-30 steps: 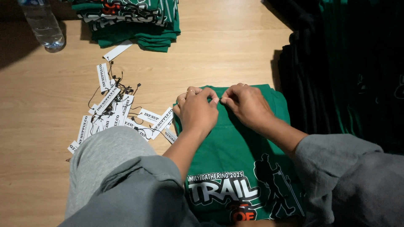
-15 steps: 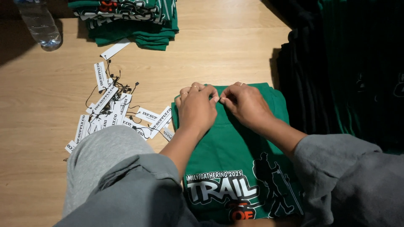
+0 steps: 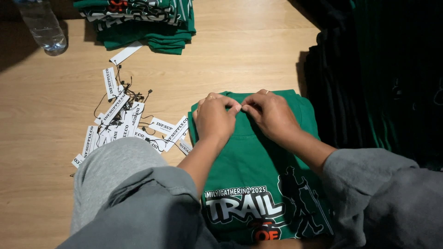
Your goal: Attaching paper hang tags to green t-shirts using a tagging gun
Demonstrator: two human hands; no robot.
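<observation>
A folded green T-shirt (image 3: 258, 161) with a white and orange print lies on the wooden floor in front of me. My left hand (image 3: 213, 117) and my right hand (image 3: 271, 113) meet at its far edge by the collar, fingertips pinched together on the fabric or something small there; what they pinch is hidden. A ring shows on my right hand. Grey sleeves cover both forearms.
A heap of white paper tags with black strings (image 3: 124, 115) lies left of the shirt. A stack of folded green shirts (image 3: 143, 20) sits at the top, a clear plastic bottle (image 3: 44, 25) at top left. Dark and green garments (image 3: 378, 78) are piled at the right. My grey-trousered knee (image 3: 115, 180) is at lower left.
Both hands stay at the shirt's collar edge, fingertips drawn slightly closer together. The view has shifted a little; nothing else moved.
</observation>
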